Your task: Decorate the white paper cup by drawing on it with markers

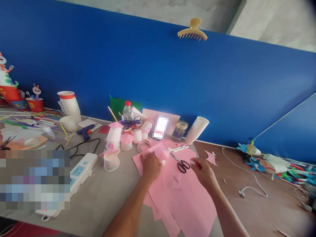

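My left hand (pixel 151 166) is closed around a small paper cup with a pink paper cone top (pixel 161 153), above pink paper. My right hand (pixel 202 171) hovers over the right part of the pink sheets (pixel 190 204), its fingers curled together; what they hold, if anything, I cannot make out. Between the hands lie black-handled scissors (pixel 183 165) with their blades toward the cup. A small folded pink scrap (pixel 176 180) rests on the sheet. White markers (pixel 179 148) lie behind the scissors.
Left of my hands stand pink-topped paper cups (pixel 111 161). A power strip (pixel 80 176) and blue glue gun (pixel 86 131) lie further left. Behind are a lit phone (pixel 160 127), glass jar (pixel 179 131) and leaning cup stack (pixel 197 130). A white cable (pixel 247 174) crosses the brown surface.
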A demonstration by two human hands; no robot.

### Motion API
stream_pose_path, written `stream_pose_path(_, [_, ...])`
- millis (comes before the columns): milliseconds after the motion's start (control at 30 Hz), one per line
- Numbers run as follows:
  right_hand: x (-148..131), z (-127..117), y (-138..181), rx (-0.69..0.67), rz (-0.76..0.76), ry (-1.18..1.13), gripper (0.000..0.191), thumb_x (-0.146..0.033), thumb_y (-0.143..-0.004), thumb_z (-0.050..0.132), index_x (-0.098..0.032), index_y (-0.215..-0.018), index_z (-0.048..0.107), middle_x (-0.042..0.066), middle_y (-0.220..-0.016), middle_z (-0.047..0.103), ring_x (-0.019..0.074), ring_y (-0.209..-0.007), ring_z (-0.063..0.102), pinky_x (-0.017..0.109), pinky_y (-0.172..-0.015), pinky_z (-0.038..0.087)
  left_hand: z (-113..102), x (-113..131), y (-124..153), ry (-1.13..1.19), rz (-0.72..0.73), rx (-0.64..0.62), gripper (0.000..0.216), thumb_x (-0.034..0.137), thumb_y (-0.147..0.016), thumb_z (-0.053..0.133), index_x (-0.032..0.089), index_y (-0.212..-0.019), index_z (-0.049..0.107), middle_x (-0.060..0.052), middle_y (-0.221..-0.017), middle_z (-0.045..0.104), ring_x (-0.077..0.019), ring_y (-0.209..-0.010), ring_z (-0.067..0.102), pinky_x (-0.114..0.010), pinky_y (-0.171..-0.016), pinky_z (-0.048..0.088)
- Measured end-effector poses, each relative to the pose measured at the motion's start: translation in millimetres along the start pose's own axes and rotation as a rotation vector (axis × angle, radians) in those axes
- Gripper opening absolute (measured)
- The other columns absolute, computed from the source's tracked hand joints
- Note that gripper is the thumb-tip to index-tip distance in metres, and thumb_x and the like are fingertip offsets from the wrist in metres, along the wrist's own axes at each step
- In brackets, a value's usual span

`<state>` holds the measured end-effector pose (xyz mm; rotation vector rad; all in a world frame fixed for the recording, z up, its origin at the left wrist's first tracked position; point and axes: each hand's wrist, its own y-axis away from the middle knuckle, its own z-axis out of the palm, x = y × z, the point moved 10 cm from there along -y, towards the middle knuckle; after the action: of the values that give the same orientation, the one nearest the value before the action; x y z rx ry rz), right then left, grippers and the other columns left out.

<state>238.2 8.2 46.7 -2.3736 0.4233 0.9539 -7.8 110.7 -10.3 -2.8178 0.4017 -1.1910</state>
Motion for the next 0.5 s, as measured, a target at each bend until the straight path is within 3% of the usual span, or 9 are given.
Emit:
stream_pose_path(100, [-21, 19, -14, -0.002, 0.069, -0.181, 0.030, -0.045, -0.075, 0.059, -0.019, -0.084, 0.069, 0.005, -0.076, 0.069, 0.0209, -0.069, 0.062, 0.034, -0.065, 0.048, -1, -2, 0, -0.027, -0.011, 0.007, 0.038, 0.019, -0.073, 0.060, 0.022, -0.110, 0.055, -0.011, -0.108, 0.067, -0.0315, -0.116, 0.056, -0.058, -0.115, 0.014])
stream_pose_path(233, [-45, 47, -28, 0.042, 0.033, -0.469, 0.031, -0.045, -0.078, 0.062, -0.020, -0.094, 0.066, 0.005, -0.087, 0.070, 0.0203, -0.079, 0.063, 0.035, -0.075, 0.049, -3, -5, -1, -0.061, -0.027, 0.035, 0.034, 0.019, -0.075, 0.058, 0.020, -0.109, 0.054, -0.011, -0.107, 0.067, -0.0318, -0.115, 0.057, -0.058, -0.113, 0.018])
stream_pose_path(500, [-48, 93, -31, -0.030, 0.056, -0.677, 0.033, -0.048, -0.085, 0.056, -0.019, -0.101, 0.064, 0.011, -0.103, 0.072, 0.0226, -0.096, 0.063, 0.037, -0.082, 0.050, -6, -9, -3, 0.024, -0.071, 0.062, 0.035, 0.018, -0.072, 0.062, 0.019, -0.106, 0.053, -0.013, -0.113, 0.067, -0.0334, -0.119, 0.055, -0.055, -0.111, 0.019])
